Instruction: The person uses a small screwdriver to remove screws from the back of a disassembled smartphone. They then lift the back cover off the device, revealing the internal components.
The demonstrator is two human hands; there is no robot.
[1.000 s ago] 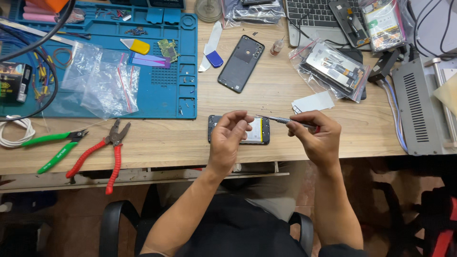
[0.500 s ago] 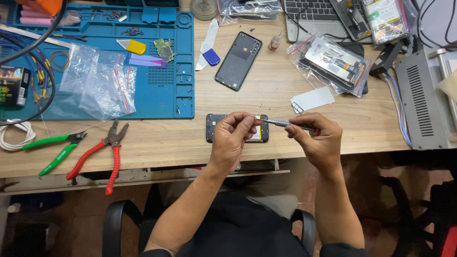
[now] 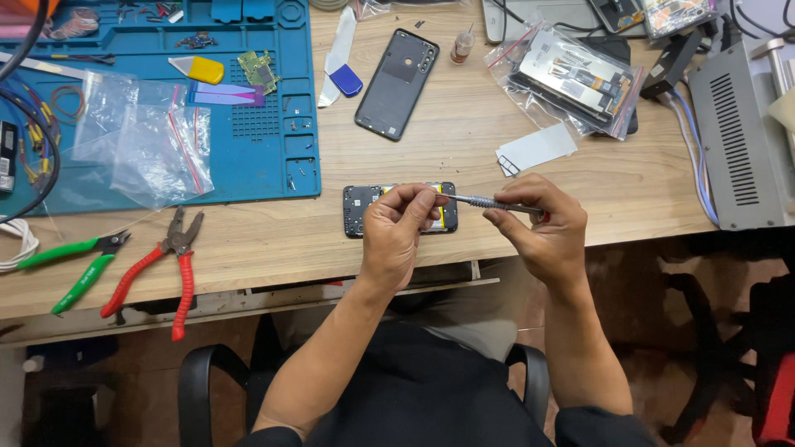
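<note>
An opened phone body [image 3: 360,209] lies flat on the wooden bench near its front edge, its insides showing. My left hand [image 3: 396,232] rests over the middle of it, fingers curled down onto it and hiding most of it. My right hand [image 3: 538,225] is just to the right and grips a slim metal screwdriver [image 3: 480,201] by the handle. The screwdriver lies nearly level, its tip pointing left to my left fingertips above the phone.
A dark phone back cover [image 3: 397,83] lies further back. A blue work mat [image 3: 248,149] with clear plastic bags [image 3: 149,149] covers the left. Red-handled pliers [image 3: 166,265] and green-handled cutters [image 3: 74,265] lie at front left. A grey metal box [image 3: 741,124] stands right; a bagged screen part [image 3: 571,79] lies behind.
The view has shifted slightly. Both hands stay over the phone body, and the screwdriver tip has come a little closer to my left fingertips.
</note>
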